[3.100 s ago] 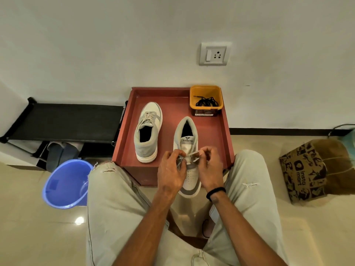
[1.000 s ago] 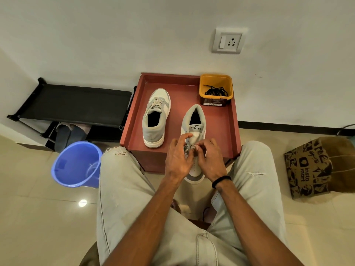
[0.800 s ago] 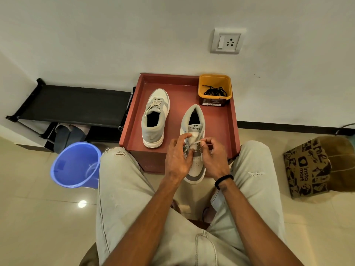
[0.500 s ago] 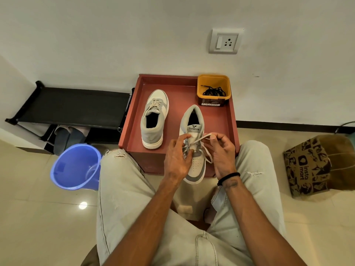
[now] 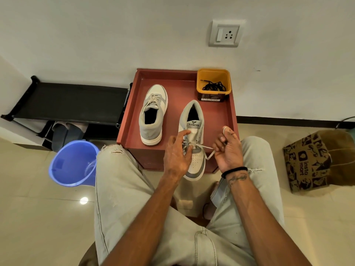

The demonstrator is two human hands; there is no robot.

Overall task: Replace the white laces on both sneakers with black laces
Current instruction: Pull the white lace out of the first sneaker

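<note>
Head cam: near sneaker (image 5: 193, 139) lies toe toward the person on the red surface (image 5: 172, 89). Right hand (image 5: 227, 150) pinches the white lace (image 5: 201, 146), which stretches sideways to its right; left hand (image 5: 177, 152), fingers relaxed, steadies the eyelets.

Open red tray floor (image 5: 174, 89) between the grey-white laced sneaker (image 5: 152, 114) and the orange plastic tub (image 5: 213, 84); near sneaker (image 5: 193, 131) blocks front right; raised rim all round.

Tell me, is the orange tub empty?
No. The orange tub holds a tangle of black laces, visible through its open top.
</note>
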